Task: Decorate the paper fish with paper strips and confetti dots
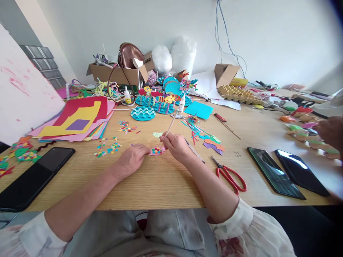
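Observation:
A small pink paper cutout (154, 151) covered with colourful dots lies on the table in front of me. My left hand (133, 157) rests on the table with its fingers together, gripping the cutout's left edge. In my right hand (175, 145) a thin pale stick (172, 123) is pinched, its lower end down at the dots and its upper end pointing up and away. Just behind is a light green paper piece (157, 135), partly hidden by my right hand. Loose paper dots (114, 146) are scattered left of my left hand.
Red-handled scissors (232, 176) and a pen (195, 151) lie to the right. Phones (276, 173) lie on both sides. Coloured paper sheets (80, 114), glue bottles (181, 103) and blue paper crafts (143, 113) stand farther back. Part of another person shows at the right edge.

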A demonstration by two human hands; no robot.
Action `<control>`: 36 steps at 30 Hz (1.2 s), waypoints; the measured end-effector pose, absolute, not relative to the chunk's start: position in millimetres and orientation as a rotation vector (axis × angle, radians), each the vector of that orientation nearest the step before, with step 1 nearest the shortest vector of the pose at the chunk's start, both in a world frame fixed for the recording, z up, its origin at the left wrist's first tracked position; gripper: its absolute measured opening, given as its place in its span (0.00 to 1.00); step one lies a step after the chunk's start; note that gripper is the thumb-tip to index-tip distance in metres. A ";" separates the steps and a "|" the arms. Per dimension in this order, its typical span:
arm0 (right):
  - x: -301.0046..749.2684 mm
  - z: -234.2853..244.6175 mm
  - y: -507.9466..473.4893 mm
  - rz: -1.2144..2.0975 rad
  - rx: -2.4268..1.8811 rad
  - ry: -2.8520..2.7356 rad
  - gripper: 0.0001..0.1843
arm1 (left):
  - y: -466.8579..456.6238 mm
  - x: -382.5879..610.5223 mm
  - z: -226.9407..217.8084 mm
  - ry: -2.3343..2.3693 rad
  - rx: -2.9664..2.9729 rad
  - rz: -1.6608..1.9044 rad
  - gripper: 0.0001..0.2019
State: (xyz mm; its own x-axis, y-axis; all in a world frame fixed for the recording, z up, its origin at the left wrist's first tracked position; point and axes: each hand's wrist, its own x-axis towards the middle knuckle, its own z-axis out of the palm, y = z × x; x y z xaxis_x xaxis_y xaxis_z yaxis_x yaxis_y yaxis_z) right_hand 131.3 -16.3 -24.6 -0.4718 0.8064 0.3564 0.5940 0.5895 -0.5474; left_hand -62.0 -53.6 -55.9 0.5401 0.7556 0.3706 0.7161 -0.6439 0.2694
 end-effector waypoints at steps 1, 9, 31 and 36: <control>131.4 -24.4 -16.4 0.471 -1.109 -2.229 0.14 | -53.5 -62.2 -56.2 1.280 2.685 0.713 0.15; 131.8 -21.9 -17.5 0.485 -1.130 -2.189 0.13 | -53.5 -62.1 -57.2 1.270 2.681 0.736 0.15; 136.7 -17.5 -12.8 0.694 -1.277 -2.025 0.15 | -40.5 -56.1 -40.0 1.218 2.809 0.595 0.16; 138.9 -19.1 -10.5 0.721 -1.267 -2.012 0.14 | -23.0 -48.1 -36.5 1.122 2.905 0.530 0.14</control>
State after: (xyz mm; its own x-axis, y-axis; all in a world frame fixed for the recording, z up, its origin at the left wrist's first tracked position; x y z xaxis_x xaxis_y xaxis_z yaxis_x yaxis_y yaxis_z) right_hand 138.9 -10.5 -19.1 -0.3258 0.9171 0.2299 0.5625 0.3835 -0.7325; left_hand -48.1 -23.0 -36.5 0.6915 0.6504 0.3144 0.6560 -0.7476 0.1035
